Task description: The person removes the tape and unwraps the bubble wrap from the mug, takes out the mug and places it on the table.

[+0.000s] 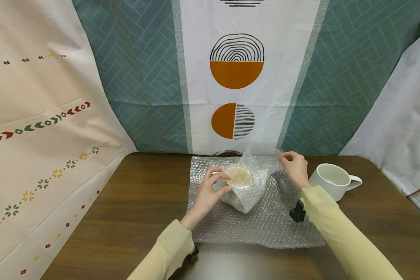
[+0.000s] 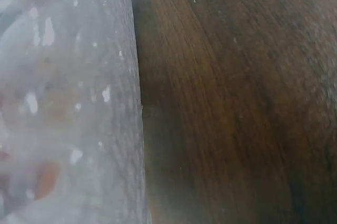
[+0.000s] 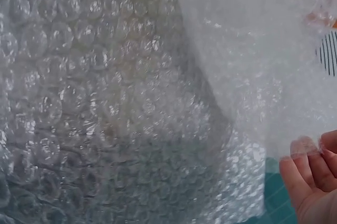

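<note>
A sheet of bubble wrap [image 1: 227,229] lies on the table, with part of it folded up around a round object [image 1: 240,176] that shows a pale yellowish, disc-like top. The wrap over it hides what kind of object it is. My left hand [image 1: 213,186] holds the wrapped object from its left side, thumb and fingers curved about it. At the upper right, my right hand [image 1: 296,168] pinches a raised corner of the wrap between thumb and fingers. In the right wrist view, the fingertips [image 3: 303,153] show through the clear film. The left wrist view has wrap over blurred fingers.
A white mug [image 1: 330,181] stands right of the wrap, close to my right forearm, its handle pointing right. The brown wooden table [image 1: 133,210] extends to both sides. Patterned cloths [image 1: 147,97] hang behind it and along the sides.
</note>
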The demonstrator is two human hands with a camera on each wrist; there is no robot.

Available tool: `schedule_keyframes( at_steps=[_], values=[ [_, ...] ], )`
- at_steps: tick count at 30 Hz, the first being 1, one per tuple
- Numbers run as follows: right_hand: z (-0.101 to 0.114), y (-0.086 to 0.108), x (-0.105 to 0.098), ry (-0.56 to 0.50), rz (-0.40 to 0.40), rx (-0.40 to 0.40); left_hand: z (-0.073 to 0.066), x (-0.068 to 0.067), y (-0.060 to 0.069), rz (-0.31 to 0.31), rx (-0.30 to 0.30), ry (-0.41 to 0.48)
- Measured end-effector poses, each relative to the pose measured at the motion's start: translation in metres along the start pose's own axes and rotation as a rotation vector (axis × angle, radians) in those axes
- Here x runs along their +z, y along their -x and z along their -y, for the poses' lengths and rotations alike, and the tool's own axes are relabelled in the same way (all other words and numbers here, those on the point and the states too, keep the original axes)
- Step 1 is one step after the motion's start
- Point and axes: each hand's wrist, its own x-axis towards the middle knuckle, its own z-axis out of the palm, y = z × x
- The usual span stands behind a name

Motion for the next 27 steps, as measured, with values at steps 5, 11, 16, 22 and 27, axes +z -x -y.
schedule_keyframes(
  at_steps=[5, 11, 16, 22, 27],
  values=[
    [-0.007, -0.002, -0.001, 0.006, 0.002, 0.044, -0.001, 0.000, -0.001, 0.003, -0.009, 0.001],
    [-0.010, -0.003, -0.001, 0.026, 0.047, 0.027, -0.001, 0.000, -0.001, 0.001, -0.010, -0.002],
    [-0.009, -0.003, 0.000, 0.020, 0.125, 0.027, -0.002, -0.001, -0.001, 0.002, -0.007, -0.008],
    [-0.002, -0.001, -0.001, 0.023, 0.159, 0.057, -0.002, -0.002, -0.001, -0.001, -0.003, -0.003],
    [0.005, 0.006, -0.005, 0.050, 0.123, 0.076, -0.003, -0.002, -0.001, 0.007, -0.004, -0.009]
  ],
)
